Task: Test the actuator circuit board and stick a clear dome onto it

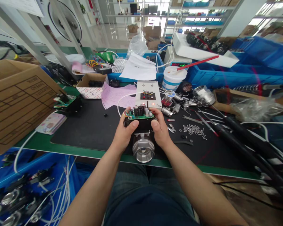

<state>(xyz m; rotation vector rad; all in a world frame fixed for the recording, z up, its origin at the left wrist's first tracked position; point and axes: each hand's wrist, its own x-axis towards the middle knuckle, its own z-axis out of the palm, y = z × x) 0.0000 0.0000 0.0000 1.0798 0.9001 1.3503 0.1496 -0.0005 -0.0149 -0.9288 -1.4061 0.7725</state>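
Between my two hands is a black housing with a green circuit board (141,116) on top, carrying dark and silver cylindrical parts. My left hand (126,128) grips its left end, thumb along the near side, beside some thin coloured wires. Its right end is in my right hand (159,127), the thumb bent over the near edge. Just below the housing, at the bench's front edge, lies a round silver metal fitting (143,148); whether the two are joined I cannot tell. Behind the board stands a light metal box (148,86) with small buttons and lit red lights.
A cardboard box (16,106) and another circuit board unit (66,102) are at the left. Loose screws (193,130), wrenches (192,119) and metal fittings lie right. Behind are pink paper (118,96) and a white tub (174,78). Black rods (245,141) cross the right side.
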